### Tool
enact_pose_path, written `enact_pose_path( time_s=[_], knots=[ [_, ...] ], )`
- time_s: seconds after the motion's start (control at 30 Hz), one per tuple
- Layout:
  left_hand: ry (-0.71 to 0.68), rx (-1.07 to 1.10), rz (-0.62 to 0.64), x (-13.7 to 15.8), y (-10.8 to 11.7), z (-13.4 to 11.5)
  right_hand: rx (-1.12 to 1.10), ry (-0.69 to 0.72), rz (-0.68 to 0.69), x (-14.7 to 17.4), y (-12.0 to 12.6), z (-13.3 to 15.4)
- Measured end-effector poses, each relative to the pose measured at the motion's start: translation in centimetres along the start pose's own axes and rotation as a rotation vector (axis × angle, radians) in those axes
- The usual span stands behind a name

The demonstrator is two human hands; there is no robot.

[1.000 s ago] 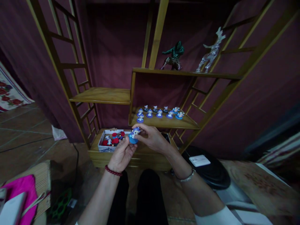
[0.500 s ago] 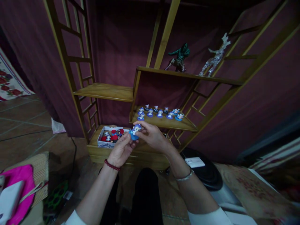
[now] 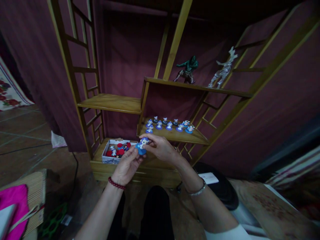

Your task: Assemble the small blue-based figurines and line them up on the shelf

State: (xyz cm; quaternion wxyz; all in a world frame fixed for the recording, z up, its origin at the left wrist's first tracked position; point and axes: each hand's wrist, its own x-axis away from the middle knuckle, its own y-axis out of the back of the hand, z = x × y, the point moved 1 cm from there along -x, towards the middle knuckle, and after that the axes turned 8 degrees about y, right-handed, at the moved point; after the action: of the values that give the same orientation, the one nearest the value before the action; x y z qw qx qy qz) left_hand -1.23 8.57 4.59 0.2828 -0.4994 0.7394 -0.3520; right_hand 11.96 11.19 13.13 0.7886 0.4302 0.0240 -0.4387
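Note:
Between my two hands is a small figurine (image 3: 143,143) with purple hair and a blue round base. My left hand (image 3: 127,165) pinches the base from the left. From the right, my right hand (image 3: 160,146) grips the figurine's upper part between thumb and fingers. Just beyond my hands, several similar figurines (image 3: 169,125) stand in rows on the middle wooden shelf (image 3: 172,135). To the left of my hands, an open cardboard box (image 3: 110,160) on the lowest level holds more figurines and red round pieces.
A dark green crouching figure (image 3: 188,70) and a clear deer statue (image 3: 222,70) stand on the upper right shelf. A black round-topped object (image 3: 225,191) sits at right. On the left are a woven mat (image 3: 37,190) and a pink cloth (image 3: 18,200).
The view has tilted slightly, so the shelves sit a little lower in the picture. Both hands still hold the figurine, which has barely turned between them.

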Motion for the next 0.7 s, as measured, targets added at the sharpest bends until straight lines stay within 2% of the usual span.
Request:
enact_pose_path(
  time_s=[0.17, 0.3, 0.43, 0.7],
  knots=[
    [-0.039, -0.01, 0.0, 0.1, -0.6, -0.3, 0.038, 0.007, -0.045, 0.2, -0.2, 0.4],
    [-0.08, -0.025, -0.031, 0.1, -0.5, 0.0, 0.176, 0.003, -0.069, 0.3, -0.6, 1.0],
    [-0.117, -0.042, -0.083, 0.1, -0.3, 0.4, 0.286, -0.042, -0.119, 0.4, -1.0, 1.2],
    [-0.16, -0.078, -0.142, -0.2, -1.4, 0.8, 0.318, -0.142, -0.196, 0.8, -1.0, 1.3]
  ],
)
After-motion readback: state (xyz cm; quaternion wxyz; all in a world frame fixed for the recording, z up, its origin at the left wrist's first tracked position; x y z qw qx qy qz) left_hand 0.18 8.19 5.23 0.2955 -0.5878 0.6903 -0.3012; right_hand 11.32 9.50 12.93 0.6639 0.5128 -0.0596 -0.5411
